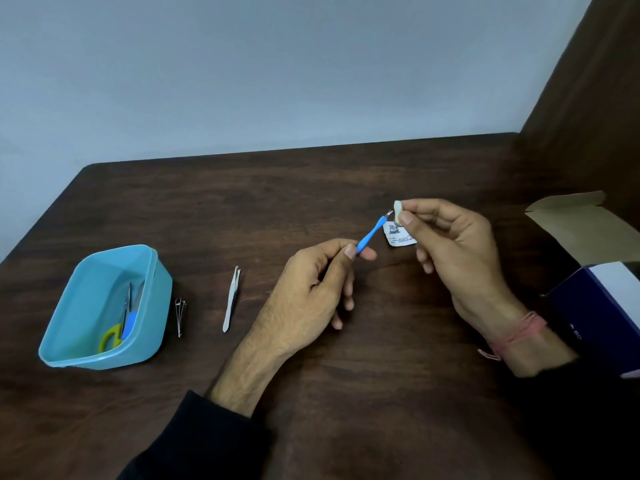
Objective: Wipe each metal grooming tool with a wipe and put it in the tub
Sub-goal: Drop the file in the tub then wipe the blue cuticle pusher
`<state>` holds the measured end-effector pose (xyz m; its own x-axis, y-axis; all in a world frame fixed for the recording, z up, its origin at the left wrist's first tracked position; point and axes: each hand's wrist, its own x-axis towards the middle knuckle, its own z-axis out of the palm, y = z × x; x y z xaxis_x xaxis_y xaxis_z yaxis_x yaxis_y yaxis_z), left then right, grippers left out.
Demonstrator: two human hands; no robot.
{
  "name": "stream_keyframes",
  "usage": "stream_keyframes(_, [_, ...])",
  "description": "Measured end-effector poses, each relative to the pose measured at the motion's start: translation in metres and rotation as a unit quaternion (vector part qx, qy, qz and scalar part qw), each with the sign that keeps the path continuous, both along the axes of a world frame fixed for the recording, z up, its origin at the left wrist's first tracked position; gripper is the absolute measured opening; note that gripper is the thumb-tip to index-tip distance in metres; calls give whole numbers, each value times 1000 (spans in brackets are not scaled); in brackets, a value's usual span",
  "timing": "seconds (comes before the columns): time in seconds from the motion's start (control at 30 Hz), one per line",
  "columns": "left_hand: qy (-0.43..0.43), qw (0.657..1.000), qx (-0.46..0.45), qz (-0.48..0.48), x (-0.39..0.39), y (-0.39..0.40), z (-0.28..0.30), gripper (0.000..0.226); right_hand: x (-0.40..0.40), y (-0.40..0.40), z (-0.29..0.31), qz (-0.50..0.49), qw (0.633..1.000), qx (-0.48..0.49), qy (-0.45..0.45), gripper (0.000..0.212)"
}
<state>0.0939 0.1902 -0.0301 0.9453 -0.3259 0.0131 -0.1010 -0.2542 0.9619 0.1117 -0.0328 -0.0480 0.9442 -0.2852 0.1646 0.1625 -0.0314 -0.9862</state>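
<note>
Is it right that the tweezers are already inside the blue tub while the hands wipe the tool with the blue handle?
Not quite. In the head view the tweezers lie on the table, right of the blue tub, not inside it. The rest holds: the left hand holds the blue-handled tool and the right hand wipes its tip.

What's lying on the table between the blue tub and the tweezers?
A small metal nail clipper, beside the blue tub and apart from the tweezers, seen in the head view.
</note>
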Motion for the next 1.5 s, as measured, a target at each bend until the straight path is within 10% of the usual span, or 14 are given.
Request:
stream_keyframes(0.37, [-15, 1000, 17, 5, -3, 0, 0, 29, -2, 2, 3, 109, 993, 42, 1, 21])
stream_keyframes(1.5, [11, 998, -42, 34, 3, -1, -8, 15, -7, 9, 4, -26, 992, -101, -71, 4])
